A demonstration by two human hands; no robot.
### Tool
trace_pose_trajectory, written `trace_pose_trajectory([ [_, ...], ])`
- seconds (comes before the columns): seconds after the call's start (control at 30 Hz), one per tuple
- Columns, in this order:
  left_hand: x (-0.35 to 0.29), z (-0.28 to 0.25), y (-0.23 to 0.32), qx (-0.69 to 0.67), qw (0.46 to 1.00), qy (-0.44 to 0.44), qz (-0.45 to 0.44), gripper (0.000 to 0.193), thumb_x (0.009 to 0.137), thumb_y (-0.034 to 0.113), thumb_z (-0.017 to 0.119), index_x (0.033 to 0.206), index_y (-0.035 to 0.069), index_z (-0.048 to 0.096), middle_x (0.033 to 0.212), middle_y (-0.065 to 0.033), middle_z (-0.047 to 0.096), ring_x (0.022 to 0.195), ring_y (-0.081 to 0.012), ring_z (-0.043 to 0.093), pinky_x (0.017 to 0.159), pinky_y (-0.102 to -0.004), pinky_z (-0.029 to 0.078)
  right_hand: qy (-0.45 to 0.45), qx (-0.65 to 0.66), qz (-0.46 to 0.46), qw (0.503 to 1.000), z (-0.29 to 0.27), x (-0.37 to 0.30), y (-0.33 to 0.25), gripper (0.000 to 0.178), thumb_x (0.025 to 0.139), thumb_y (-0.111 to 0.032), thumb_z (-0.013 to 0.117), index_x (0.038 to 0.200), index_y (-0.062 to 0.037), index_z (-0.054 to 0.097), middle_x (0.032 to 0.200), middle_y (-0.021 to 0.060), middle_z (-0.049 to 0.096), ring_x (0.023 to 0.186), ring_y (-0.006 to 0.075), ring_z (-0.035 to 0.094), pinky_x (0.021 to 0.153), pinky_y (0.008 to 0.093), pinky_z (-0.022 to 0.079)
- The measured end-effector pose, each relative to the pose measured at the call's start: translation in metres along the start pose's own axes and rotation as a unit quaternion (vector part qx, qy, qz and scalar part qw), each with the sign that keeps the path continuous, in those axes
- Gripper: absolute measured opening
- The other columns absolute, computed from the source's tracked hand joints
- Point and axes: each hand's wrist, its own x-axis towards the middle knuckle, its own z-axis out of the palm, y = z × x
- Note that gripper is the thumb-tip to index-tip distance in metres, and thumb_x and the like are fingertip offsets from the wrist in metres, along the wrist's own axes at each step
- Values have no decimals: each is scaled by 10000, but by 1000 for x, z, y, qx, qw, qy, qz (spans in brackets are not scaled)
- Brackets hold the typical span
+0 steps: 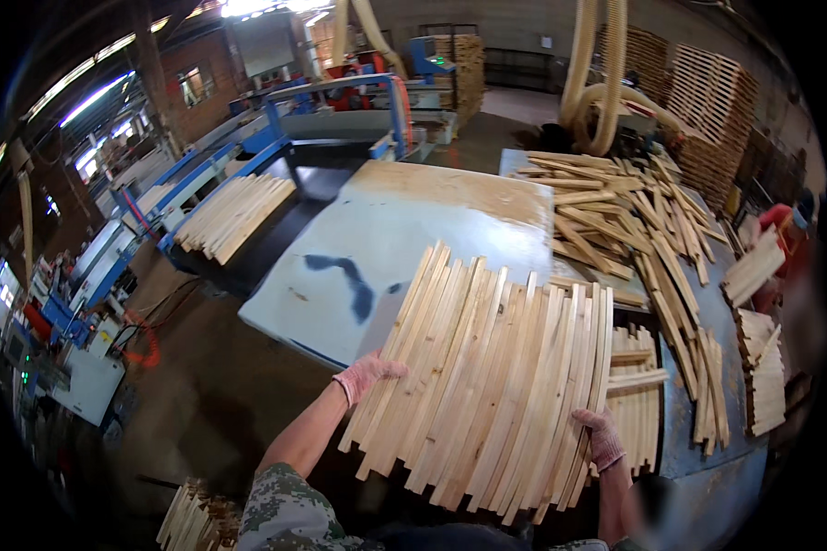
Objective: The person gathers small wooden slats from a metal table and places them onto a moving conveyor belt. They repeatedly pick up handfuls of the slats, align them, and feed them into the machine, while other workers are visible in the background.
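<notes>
Between my two hands I hold a wide row of wooden strips (487, 386), lying side by side with uneven ends. My left hand (370, 376), in a pinkish knit glove, presses on the outer left edge of the row. Gloved the same way, my right hand (602, 436) grips the outer right edge. The far ends of the strips overlap the near part of a pale, worn metal table (331, 303); the near ends hang over its front. My fingers beneath the row are hidden.
Loose strips (616, 211) lie heaped on the right-hand bench, with stacked strips (639, 395) beside my right hand. A blue-framed machine (340, 87) carries another row of strips (239, 216) on its dark belt. Back right stand tall wood stacks (708, 101); a person in red (781, 239) works at the far right.
</notes>
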Motion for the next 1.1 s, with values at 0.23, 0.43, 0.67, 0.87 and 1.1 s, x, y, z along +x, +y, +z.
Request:
trace_pose_trajectory([
  [0.23,15,-155,44,89,986,137,-34,834,963,303,826,1625,2,419,1495,-188,633,1334,-289,647,1105,-471,549,29,-28,33,999,151,87,43,411,870,71,682,1273,31,614,1018,99,717,861,209,719,799,357,626],
  [0.43,43,-195,137,416,882,202,-92,1031,973,713,630,1735,111,283,1698,-223,443,1540,-375,470,1267,-476,366,94,-27,15,995,234,130,52,392,850,42,673,1238,37,620,1003,112,722,878,233,716,843,400,629],
  [0.67,119,-288,171,516,798,302,-83,975,983,788,537,1712,172,335,1648,-221,507,1499,-392,511,1237,-490,396,93,-63,-28,993,320,195,70,452,856,-35,699,1291,25,590,1045,111,720,916,231,720,892,379,619],
  [0.87,142,-388,201,594,732,328,62,910,961,718,633,1674,199,407,1523,-239,594,1392,-385,590,1164,-466,463,92,-32,-24,995,424,264,78,479,896,-15,672,1359,31,561,1089,139,722,939,245,726,893,386,626],
  [1.1,132,-503,240,641,682,350,42,927,944,707,645,1652,143,440,1665,-258,423,1457,-447,487,1200,-515,398,59,-36,-10,998,590,337,101,510,890,-22,709,1377,33,570,1101,143,736,959,247,740,889,395,629],
])
